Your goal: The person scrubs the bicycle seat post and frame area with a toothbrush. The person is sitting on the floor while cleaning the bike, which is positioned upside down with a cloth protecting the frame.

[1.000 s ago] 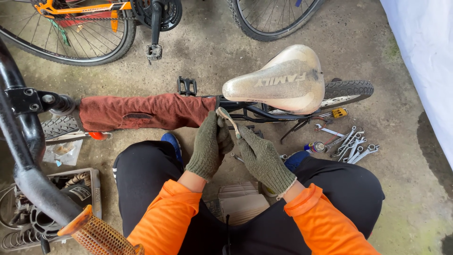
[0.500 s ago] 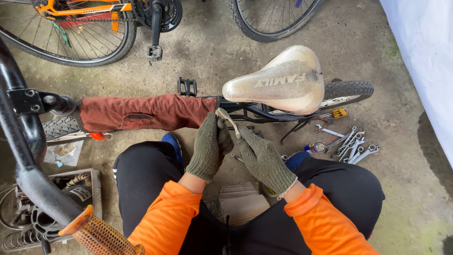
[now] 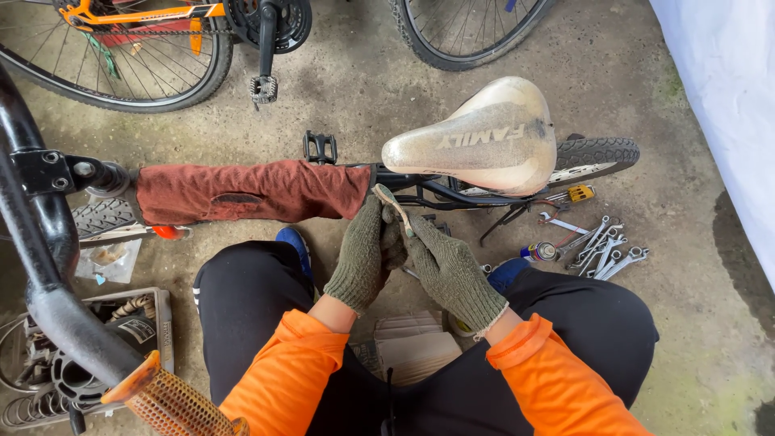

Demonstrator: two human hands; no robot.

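Landmark: the bike saddle (image 3: 484,137), worn beige, seen from above.

Both hands were in green knit gloves, orange sleeves behind them. They met just below the saddle's nose end, by the black frame tubes (image 3: 420,190) under it.

Left hand (image 3: 361,252): fingers up, curled against the frame just below and left of the saddle nose. Looked clenched on something there, but what it gripped was hidden by the glove, so I could not tell.

Right hand (image 3: 450,270): touching the left hand, below the saddle. Fingers were wrapped around a thin flat tool (image 3: 394,208), its pale tip sticking up toward the saddle's underside. Tool type too small to tell.

Left of the saddle: a rust-red cloth (image 3: 250,190) was wrapped around the top tube, with a black pedal (image 3: 320,147) just above its right end.

Right of the saddle and lower: the rear tyre (image 3: 596,152), then a loose cluster of spanners (image 3: 605,246) on the concrete floor (image 3: 686,202), with a small spray can (image 3: 539,252) beside them.

Far above-left of the saddle: an orange bike (image 3: 137,11) with its wheel and crank.

Far left, lower: black handlebar with an orange grip (image 3: 165,404).
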